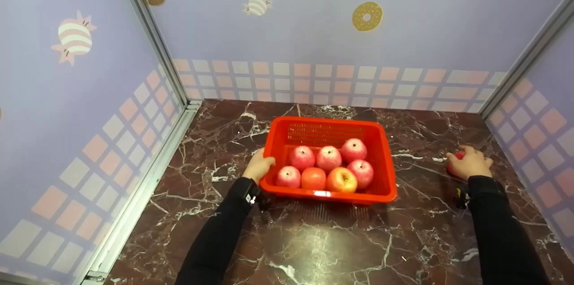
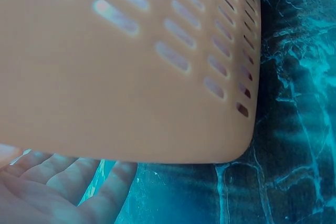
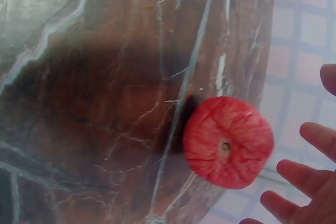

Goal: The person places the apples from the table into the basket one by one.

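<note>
A red plastic basket [image 1: 383, 164] with slotted walls stands mid-table, holding pink apples [image 1: 328, 158], a plain orange-red fruit [image 1: 313, 178] and a yellow-and-red fruit [image 1: 342, 180]. My left hand [image 1: 260, 166] grips its left rim, the thumb over the edge. From the left wrist, fingers [image 2: 113, 190] show beside the basket's wall [image 2: 131, 103]. Far to the right, my right hand [image 1: 471, 164] hovers by a wrinkled, round red fruit [image 3: 228, 142] of unclear kind. Its fingers [image 3: 302, 179] are spread, and in the right wrist view a gap separates them from the fruit.
A dark marbled table [image 1: 332, 244] lies under everything. Patterned lilac panels [image 1: 305, 29] rise at the back and both sides, joined by metal posts [image 1: 154, 33]. The right panel [image 1: 538, 132] stands close to my right hand.
</note>
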### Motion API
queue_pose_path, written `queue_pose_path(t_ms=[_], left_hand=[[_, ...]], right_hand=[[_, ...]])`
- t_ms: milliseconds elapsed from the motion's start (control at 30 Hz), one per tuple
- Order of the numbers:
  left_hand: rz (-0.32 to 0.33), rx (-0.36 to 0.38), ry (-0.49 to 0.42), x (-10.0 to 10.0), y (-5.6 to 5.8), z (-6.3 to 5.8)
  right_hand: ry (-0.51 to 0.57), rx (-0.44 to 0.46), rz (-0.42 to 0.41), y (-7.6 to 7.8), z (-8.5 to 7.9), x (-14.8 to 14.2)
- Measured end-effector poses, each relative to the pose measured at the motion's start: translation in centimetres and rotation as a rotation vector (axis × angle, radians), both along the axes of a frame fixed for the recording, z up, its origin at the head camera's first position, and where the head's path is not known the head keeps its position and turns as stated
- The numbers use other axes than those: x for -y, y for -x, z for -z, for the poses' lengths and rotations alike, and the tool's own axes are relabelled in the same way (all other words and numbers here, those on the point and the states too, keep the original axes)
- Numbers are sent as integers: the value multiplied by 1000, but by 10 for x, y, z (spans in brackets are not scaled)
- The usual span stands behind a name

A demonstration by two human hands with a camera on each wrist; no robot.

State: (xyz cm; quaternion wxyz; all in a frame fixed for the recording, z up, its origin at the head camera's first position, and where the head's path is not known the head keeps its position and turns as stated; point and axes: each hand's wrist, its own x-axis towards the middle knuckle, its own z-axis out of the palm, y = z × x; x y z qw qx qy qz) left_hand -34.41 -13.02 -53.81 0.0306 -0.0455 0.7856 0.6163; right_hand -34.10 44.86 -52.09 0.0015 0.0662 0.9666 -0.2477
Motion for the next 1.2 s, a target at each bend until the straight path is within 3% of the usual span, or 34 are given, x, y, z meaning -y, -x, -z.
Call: queue_pose_path(t_ms=[300, 600, 1000, 1200], left_hand=[[6, 19, -7, 0, 0, 0], [3, 22, -6, -1, 0, -2], [0, 51, -28, -1, -1, -2], [-5, 31, -38, 0, -1, 0]], right_hand=[[-20, 24, -20, -4, 7, -3], [1, 74, 63, -6, 14, -3], [-2, 152, 81, -7, 26, 4], [-13, 77, 73, -12, 34, 7]])
